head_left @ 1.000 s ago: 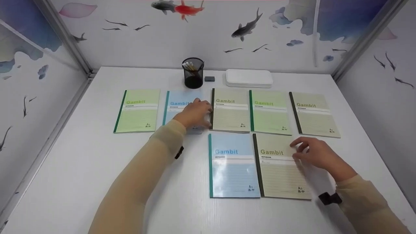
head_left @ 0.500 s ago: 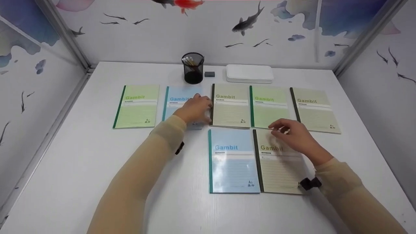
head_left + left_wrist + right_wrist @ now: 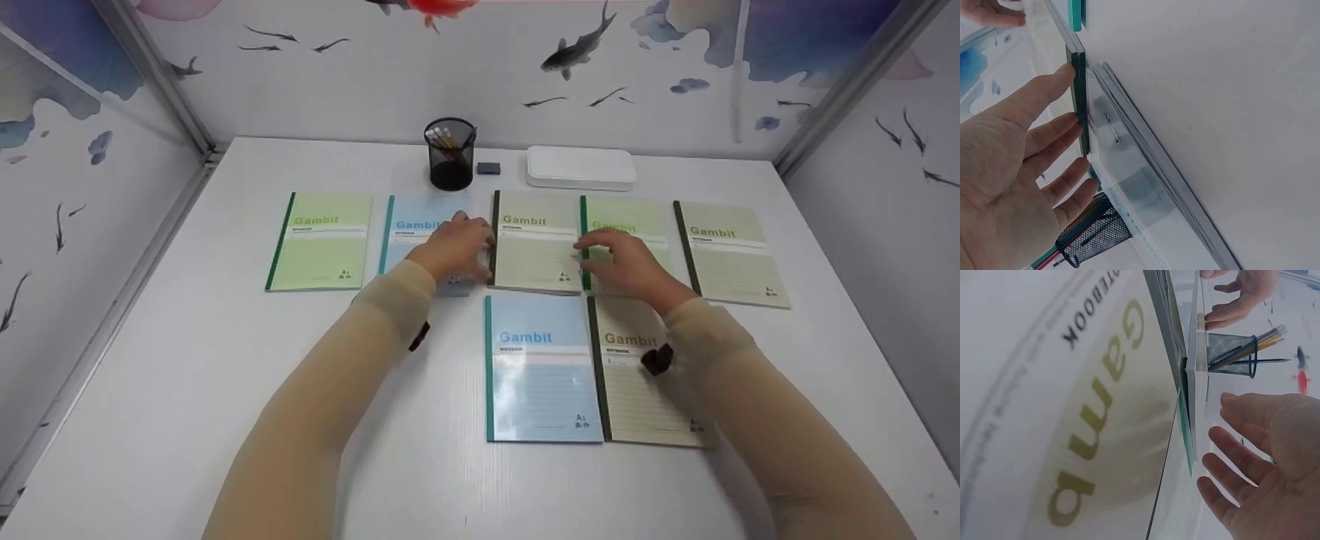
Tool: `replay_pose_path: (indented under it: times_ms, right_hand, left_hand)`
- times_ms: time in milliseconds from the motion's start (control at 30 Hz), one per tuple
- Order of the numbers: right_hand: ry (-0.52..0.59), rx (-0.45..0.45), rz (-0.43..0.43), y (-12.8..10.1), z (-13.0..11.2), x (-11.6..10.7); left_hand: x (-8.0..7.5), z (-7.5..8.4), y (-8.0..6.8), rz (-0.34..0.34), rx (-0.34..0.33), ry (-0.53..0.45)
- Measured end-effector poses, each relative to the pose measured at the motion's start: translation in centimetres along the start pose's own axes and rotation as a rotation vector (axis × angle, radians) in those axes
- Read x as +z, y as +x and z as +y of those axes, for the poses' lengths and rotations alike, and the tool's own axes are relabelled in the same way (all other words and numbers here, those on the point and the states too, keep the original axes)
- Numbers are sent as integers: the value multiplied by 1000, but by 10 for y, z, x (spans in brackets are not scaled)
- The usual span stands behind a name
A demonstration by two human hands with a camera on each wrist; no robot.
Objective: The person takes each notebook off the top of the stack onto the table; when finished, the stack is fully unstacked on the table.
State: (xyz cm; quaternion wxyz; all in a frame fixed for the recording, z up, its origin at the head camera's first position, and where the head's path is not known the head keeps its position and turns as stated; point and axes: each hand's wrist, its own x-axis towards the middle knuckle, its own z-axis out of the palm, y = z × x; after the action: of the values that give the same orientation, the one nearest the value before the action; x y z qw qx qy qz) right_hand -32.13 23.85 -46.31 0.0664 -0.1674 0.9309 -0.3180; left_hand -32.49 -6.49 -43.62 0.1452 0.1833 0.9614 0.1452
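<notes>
In the head view my left hand (image 3: 454, 251) reaches across a blue notebook (image 3: 412, 211) to the dark spine of the middle tan notebook (image 3: 532, 259). The left wrist view has the fingertips and thumb of that hand (image 3: 1022, 146) along this spine (image 3: 1080, 95), fingers spread. Over the green notebook (image 3: 637, 214) is my right hand (image 3: 626, 262), its fingertips near the tan notebook's right edge. Loosely bent fingers with nothing between them show on the right hand (image 3: 1280, 455) in the right wrist view.
A green notebook (image 3: 319, 255) lies far left and a tan one (image 3: 731, 262) far right. Nearer lie a blue notebook (image 3: 544, 390) and a tan one (image 3: 645, 405), side by side. Behind stand a mesh pencil cup (image 3: 451, 161), a dark eraser (image 3: 489, 169) and a white case (image 3: 581, 168).
My right hand has moved left and away from me, from the near tan notebook's right edge to over the green notebook. The left hand stays at the middle tan notebook's spine.
</notes>
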Motion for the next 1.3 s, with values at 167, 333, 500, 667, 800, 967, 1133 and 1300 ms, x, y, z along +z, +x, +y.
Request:
replay_pose_path:
  times_ms: [167,333,500,667,800,967,1133,1300]
  right_hand:
    - [-28,-1,-17,25,7,-1]
    - [-31,44,-65,33,15,-3]
    - [-56,73,-101,37,22,-5]
    - [-115,86,-126,44,14,-10]
    - [-131,135,-138,47,5,-10]
    - [-131,167,-143,46,2,-11]
    - [-121,192,-131,46,0,-10]
    - [-129,182,-129,47,1,-10]
  left_hand:
    - [-1,-1,1,14,2,11]
    - [2,-1,2,4,10,-10]
    - [3,1,2,0,22,9]
    - [-1,2,2,-2,15,34]
    - [-4,-1,2,-21,5,13]
    - [-4,-4,10,-5,-24,-65]
    - [4,-9,22,32,-76,-140]
    - [9,-9,33,70,-88,-108]
